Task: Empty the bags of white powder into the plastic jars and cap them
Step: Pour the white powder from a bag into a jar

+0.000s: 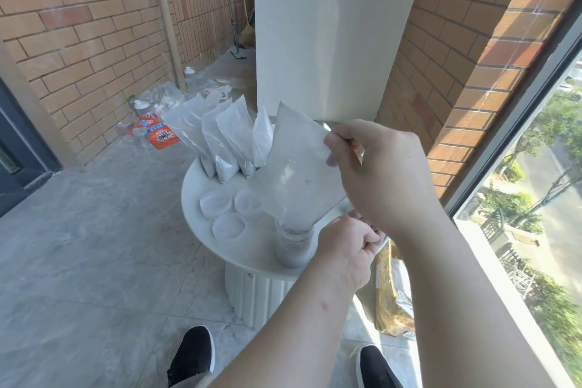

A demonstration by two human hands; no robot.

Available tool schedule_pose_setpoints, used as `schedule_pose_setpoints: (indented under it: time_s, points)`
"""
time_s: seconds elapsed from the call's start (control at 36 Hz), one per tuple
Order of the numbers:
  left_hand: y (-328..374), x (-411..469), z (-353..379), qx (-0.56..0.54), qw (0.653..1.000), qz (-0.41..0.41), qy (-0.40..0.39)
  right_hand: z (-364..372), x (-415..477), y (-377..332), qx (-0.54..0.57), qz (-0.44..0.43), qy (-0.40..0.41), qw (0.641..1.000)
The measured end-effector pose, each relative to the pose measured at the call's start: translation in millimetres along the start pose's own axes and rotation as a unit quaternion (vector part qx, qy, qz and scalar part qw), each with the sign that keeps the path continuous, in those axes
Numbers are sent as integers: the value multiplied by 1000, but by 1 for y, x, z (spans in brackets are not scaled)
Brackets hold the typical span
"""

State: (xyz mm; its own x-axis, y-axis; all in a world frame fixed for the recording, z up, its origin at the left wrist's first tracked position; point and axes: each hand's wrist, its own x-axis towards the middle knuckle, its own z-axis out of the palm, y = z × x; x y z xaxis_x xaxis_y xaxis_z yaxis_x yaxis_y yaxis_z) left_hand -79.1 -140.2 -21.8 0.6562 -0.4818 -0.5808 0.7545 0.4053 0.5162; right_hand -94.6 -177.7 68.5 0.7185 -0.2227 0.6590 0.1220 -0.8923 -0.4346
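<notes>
While powder drains, bag [299, 167] is held inverted, mouth in jar [293, 246] on table [195, 186]: right hand [384, 173] pinching its upper edge, left hand [346, 246] gripping the lower corner, steadying flow. Lids [228, 225] kept nearby.

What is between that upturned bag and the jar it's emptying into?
Nothing visible. The bag has its lower corner tucked into the mouth of the jar. The right hand pinches the bag's top edge; the left hand is beside the jar.
</notes>
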Motion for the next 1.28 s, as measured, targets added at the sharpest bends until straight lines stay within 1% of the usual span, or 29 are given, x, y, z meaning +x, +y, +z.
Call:
schedule_pose_setpoints:
  time_s: [0.11,0.22,0.33,0.39,0.47,0.53,0.61,0.81,0.89,0.97,1.06,1.11,1.19,1.28]
  points:
    - [0,-2,1,-17,1000,-4,-14,0,0,3,2,26,-16,1000]
    - [1,-9,1,-46,997,-5,-57,-2,1,2,5,26,4,1000]
    - [1,-9,1,-48,997,1,-54,-5,1,1,5,26,15,1000]
    - [1,-10,1,-46,997,1,-60,-3,0,2,6,30,0,1000]
    - [1,-11,1,-32,998,2,-55,-1,0,4,-15,17,26,999]
    - [2,-12,1,-36,998,-2,-56,0,1,4,-5,23,20,1000]
    - [2,-12,1,-33,998,-1,-52,0,1,5,-16,9,35,999]
    - [3,-15,3,-23,999,3,-49,1,1,5,-18,1,34,999]
    - [3,-15,1,-31,998,2,-53,0,2,4,-20,-3,49,999]
    - [3,-13,1,-39,998,-4,-48,-1,1,4,-7,10,28,1000]
    - [3,-16,3,-27,999,2,-37,-1,2,5,-18,8,42,999]
    - [4,-19,4,-21,999,0,-33,0,2,4,0,16,21,1000]
    - [5,-20,3,-16,999,1,-29,-1,2,2,-11,9,38,999]
    - [5,-20,2,-24,999,1,-35,-3,2,0,-2,13,35,999]
